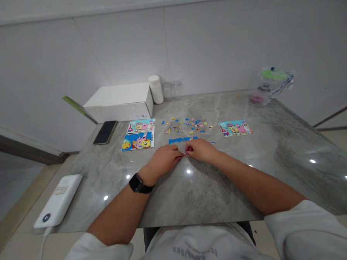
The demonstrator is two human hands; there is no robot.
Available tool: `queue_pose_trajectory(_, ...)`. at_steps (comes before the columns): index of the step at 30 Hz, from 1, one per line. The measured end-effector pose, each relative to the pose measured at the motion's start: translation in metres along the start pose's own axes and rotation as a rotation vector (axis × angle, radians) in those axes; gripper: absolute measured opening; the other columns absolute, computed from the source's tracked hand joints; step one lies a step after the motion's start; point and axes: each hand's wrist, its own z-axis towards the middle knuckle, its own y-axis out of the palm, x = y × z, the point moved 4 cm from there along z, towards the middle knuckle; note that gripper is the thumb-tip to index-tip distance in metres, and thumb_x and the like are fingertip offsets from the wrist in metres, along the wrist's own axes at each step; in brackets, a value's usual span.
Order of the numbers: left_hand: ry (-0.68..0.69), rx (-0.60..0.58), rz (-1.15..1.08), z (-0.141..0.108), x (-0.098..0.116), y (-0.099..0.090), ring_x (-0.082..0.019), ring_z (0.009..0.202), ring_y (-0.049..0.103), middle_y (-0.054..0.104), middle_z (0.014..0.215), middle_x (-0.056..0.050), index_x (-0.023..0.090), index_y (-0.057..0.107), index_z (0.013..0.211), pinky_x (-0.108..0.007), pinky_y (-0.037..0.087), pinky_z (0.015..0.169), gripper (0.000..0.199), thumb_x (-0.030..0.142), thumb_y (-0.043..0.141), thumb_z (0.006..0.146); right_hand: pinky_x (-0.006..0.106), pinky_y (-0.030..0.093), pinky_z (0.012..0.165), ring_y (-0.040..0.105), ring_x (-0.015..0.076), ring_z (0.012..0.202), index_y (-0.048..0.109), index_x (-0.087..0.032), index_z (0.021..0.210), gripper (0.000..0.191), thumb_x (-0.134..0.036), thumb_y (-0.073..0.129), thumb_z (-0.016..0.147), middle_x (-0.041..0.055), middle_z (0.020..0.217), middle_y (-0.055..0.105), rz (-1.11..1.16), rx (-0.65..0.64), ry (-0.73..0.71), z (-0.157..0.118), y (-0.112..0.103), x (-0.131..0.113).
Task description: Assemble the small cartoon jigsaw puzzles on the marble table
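Note:
My left hand (167, 158), with a black watch at its wrist, and my right hand (201, 150) meet at the middle of the grey table. Both have their fingers closed on a small puzzle piece (185, 155) between them, partly hidden by the fingertips. Just beyond the hands lies a joined blue puzzle strip (182, 139), its near side covered by them. Several loose puzzle pieces (190, 124) are scattered farther back. A cartoon picture card (236, 128) lies to the right, and two more cartoon pictures (137, 141) lie to the left.
A black phone (105, 132) lies at the left, before a white box (118, 102). Beside the box stand a white bottle (156, 89) and two clear glasses (172, 91). A plastic bag (271, 86) sits at the back right. A white power bank (58, 201) with a cable occupies the near left corner.

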Motion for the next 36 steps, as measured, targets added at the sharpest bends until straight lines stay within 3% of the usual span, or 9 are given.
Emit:
queue_pose_trajectory(3,-0.001,0.002,-0.018,-0.001,0.0,-0.001,-0.022,0.097,0.07,0.075,0.107,-0.006,0.032,0.08,0.124,-0.033,0.056,0.089,0.029,0.028,0.059,0.105,0.029,0.047,0.079,0.071,0.0212,0.091,0.079,-0.022,0.094,0.01,-0.026,0.071,0.093,0.0063,0.099,0.081,0.008,0.066,0.019,0.001,-0.018,0.008)
queue_pose_trajectory(7,0.001,0.011,-0.052,-0.001,0.0,-0.002,-0.022,0.102,0.071,0.075,0.109,-0.006,0.03,0.08,0.125,-0.035,0.057,0.093,0.029,0.024,0.061,0.103,0.029,0.048,0.081,0.071,0.0202,0.091,0.079,-0.023,0.103,0.016,-0.029,0.066,0.098,0.0059,0.104,0.081,0.007,0.204,0.116,-0.002,-0.06,0.035)
queue_pose_trajectory(10,0.001,0.022,-0.061,-0.001,-0.001,-0.001,-0.023,0.104,0.071,0.076,0.111,-0.007,0.028,0.08,0.123,-0.036,0.057,0.096,0.028,0.022,0.063,0.102,0.028,0.048,0.082,0.071,0.0207,0.093,0.08,-0.022,0.106,0.019,-0.029,0.065,0.098,0.0064,0.106,0.081,-0.015,0.196,0.158,-0.009,-0.086,0.056)
queue_pose_trajectory(13,0.003,0.039,-0.076,-0.002,-0.003,0.001,-0.023,0.107,0.071,0.077,0.113,-0.007,0.026,0.08,0.121,-0.036,0.057,0.099,0.025,0.022,0.065,0.101,0.029,0.047,0.081,0.072,0.0217,0.094,0.081,-0.022,0.104,0.018,-0.028,0.066,0.096,0.0068,0.104,0.081,-0.104,0.141,0.2,-0.015,-0.099,0.073)
queue_pose_trajectory(16,0.004,0.053,-0.104,-0.002,-0.005,0.003,-0.023,0.108,0.071,0.077,0.113,-0.008,0.025,0.08,0.12,-0.037,0.056,0.1,0.024,0.022,0.065,0.101,0.029,0.047,0.079,0.072,0.0217,0.095,0.082,-0.022,0.103,0.017,-0.025,0.068,0.094,0.0077,0.106,0.082,-0.175,0.049,0.231,-0.016,-0.098,0.083)
queue_pose_trajectory(23,0.009,0.101,-0.162,-0.003,-0.01,0.006,-0.023,0.108,0.072,0.078,0.113,-0.007,0.026,0.08,0.118,-0.038,0.057,0.102,0.026,0.022,0.061,0.102,0.027,0.049,0.079,0.074,0.0233,0.103,0.082,-0.022,0.111,0.025,-0.021,0.073,0.088,0.0081,0.116,0.082,-0.307,-0.144,0.304,-0.01,-0.07,0.094)
queue_pose_trajectory(36,-0.006,0.081,-0.108,-0.001,-0.008,0.003,-0.024,0.107,0.073,0.078,0.112,-0.008,0.023,0.079,0.115,-0.038,0.058,0.098,0.023,0.019,0.061,0.101,0.027,0.047,0.074,0.074,0.0249,0.096,0.083,-0.019,0.101,0.02,-0.016,0.078,0.081,0.0104,0.105,0.082,-0.295,-0.242,0.224,-0.006,-0.059,0.096)
